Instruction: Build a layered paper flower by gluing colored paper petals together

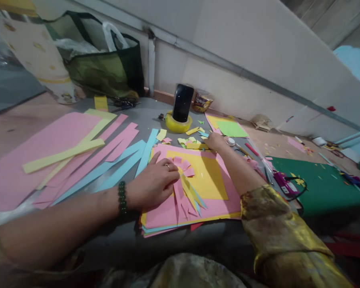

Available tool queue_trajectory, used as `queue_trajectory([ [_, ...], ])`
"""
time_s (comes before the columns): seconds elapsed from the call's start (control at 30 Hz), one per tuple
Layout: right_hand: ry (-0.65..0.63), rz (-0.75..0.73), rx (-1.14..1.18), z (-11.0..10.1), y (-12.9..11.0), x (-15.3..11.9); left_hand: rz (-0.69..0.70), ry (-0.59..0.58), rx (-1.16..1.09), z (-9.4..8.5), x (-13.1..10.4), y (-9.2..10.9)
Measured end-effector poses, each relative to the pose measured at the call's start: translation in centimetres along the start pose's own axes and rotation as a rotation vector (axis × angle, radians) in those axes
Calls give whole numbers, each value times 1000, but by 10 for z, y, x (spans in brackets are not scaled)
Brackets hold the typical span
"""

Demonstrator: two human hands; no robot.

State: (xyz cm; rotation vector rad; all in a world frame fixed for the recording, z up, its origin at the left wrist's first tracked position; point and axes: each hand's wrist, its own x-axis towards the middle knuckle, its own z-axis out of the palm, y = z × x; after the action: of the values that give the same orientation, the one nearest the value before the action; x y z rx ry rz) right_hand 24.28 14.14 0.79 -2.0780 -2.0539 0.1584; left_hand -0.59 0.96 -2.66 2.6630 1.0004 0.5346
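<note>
On a stack of coloured paper sheets (233, 206), pink on top with a yellow square (214, 176), lies a paper flower (186, 166) with pink petals and pink, yellow and blue strips trailing down. My left hand (156, 180) rests at the flower's left side, its fingers bent and closed at the petals, the little finger sticking out. Its thumb is hidden. Beyond the stack's far edge, my right hand (215, 142) reaches down at small paper scraps (190, 141), fingers bent together. What sits between its fingertips, if anything, is too small to make out.
Pink, yellow and blue strips (120, 168) lie left over a big pink sheet (56, 140). A phone (182, 103) leans in a yellow tape roll (177, 123); a snack cup (202, 100) stands behind. Rightward are a purple glue gun (283, 184) and green sheet (323, 188).
</note>
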Motion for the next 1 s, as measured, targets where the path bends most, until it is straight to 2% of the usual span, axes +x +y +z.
queue_trajectory([
  [0.07, -33, 131, -34, 6, -3, 5, 1, -13, 1, 1, 0, 0],
  [0.13, -26, 191, 0, 3, -6, 7, 7, -23, 13, 1, 0, 0],
  [0.27, -3, 201, 141, -16, -7, 0, 19, 8, 23, 1, 0, -1],
  [0.33, -18, 164, 297, -26, -10, -11, 20, -12, 16, -1, 0, -1],
  [0.4, -102, 93, 564, -32, -14, -26, 16, -39, 11, -3, 0, -1],
  [0.47, -256, -7, 813, -31, -20, -42, 3, -53, 3, -5, -1, 1],
  [0.53, -413, -101, 910, -25, -24, -57, -10, -56, -16, -5, -1, 1],
  [0.6, -525, -150, 919, -18, -28, -67, -17, -52, -35, -4, -1, 2],
  [0.67, -573, -143, 922, -12, -29, -72, -20, -47, -29, -3, -1, 2],
  [0.83, -591, -95, 874, -8, -31, -79, -1, -15, 14, -1, -2, 1],
  [1.0, -563, -184, 706, -8, -34, -83, 12, 0, 26, -2, -3, 2],
])
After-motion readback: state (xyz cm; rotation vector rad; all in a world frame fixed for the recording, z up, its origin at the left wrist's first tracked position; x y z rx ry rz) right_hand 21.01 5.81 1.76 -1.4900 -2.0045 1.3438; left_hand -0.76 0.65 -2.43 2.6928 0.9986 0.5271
